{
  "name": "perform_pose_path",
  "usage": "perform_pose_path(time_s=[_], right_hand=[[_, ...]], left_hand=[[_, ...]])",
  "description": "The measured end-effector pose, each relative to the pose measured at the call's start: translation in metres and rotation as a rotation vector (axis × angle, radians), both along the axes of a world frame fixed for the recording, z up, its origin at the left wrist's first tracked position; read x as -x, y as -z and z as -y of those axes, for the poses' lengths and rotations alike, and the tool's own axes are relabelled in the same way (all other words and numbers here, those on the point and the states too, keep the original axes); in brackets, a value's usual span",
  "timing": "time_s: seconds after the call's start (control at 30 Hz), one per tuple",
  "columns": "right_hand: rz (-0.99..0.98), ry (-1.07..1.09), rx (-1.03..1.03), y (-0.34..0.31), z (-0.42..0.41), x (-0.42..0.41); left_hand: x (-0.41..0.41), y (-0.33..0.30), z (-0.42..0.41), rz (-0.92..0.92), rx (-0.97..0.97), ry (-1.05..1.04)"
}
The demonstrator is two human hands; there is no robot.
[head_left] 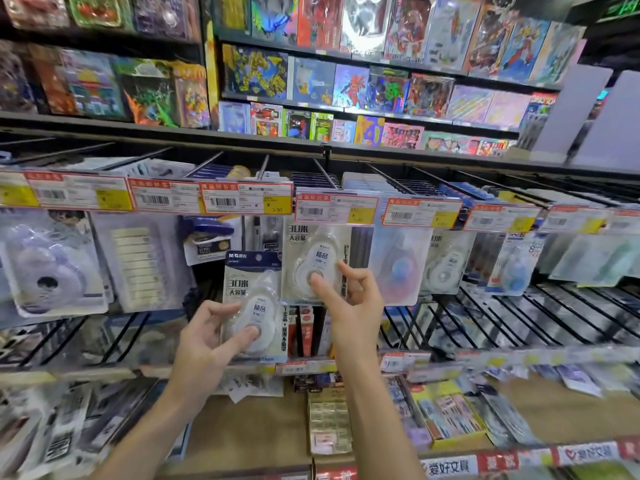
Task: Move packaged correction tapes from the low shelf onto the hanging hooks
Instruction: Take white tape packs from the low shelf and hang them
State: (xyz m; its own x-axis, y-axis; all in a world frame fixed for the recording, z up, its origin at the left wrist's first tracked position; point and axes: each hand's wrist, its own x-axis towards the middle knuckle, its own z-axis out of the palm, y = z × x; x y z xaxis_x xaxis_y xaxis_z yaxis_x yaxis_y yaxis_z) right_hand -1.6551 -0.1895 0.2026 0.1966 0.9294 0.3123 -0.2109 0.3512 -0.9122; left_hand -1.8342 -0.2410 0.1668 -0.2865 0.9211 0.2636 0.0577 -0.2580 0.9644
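Observation:
My left hand [211, 337] grips a packaged white correction tape [251, 289] with a dark blue header, thumb on the front of its blister, held upright below the hook row. My right hand [349, 296] pinches a second, similar pack [313, 251], thumb on its round wheel, index finger curled at the pack's right edge. That pack hangs under the hook [323, 173] with the price tag [336, 209] in front. More correction tape packs [446, 265] hang on hooks to the right.
Orange-and-yellow price tags [247, 199] run along the hook fronts. Large blister packs [48, 268] hang at left. Black wire hooks [485, 320] reach out in the row below. The low wooden shelf [249, 424] holds eraser boxes [327, 424] and loose packets. Toy boxes [346, 84] fill the upper shelves.

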Motion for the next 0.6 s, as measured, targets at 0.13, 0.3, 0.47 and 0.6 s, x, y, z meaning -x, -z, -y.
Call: perform_pose_path(time_s=[0.13,0.3,0.47,0.6], right_hand=[[-0.029,0.036,0.033,0.014,0.005,-0.003],[-0.033,0.04,0.022,0.009,-0.002,0.003],[-0.014,0.054,-0.024,0.0,-0.008,0.006],[-0.034,0.072,0.007,0.008,-0.002,0.006]], left_hand=[[0.008,-0.002,0.004,0.017,-0.008,-0.013],[0.013,-0.002,0.003,0.059,-0.013,-0.005],[0.012,-0.007,-0.004,0.053,-0.027,0.02],[0.016,-0.004,-0.007,0.047,-0.031,0.033]])
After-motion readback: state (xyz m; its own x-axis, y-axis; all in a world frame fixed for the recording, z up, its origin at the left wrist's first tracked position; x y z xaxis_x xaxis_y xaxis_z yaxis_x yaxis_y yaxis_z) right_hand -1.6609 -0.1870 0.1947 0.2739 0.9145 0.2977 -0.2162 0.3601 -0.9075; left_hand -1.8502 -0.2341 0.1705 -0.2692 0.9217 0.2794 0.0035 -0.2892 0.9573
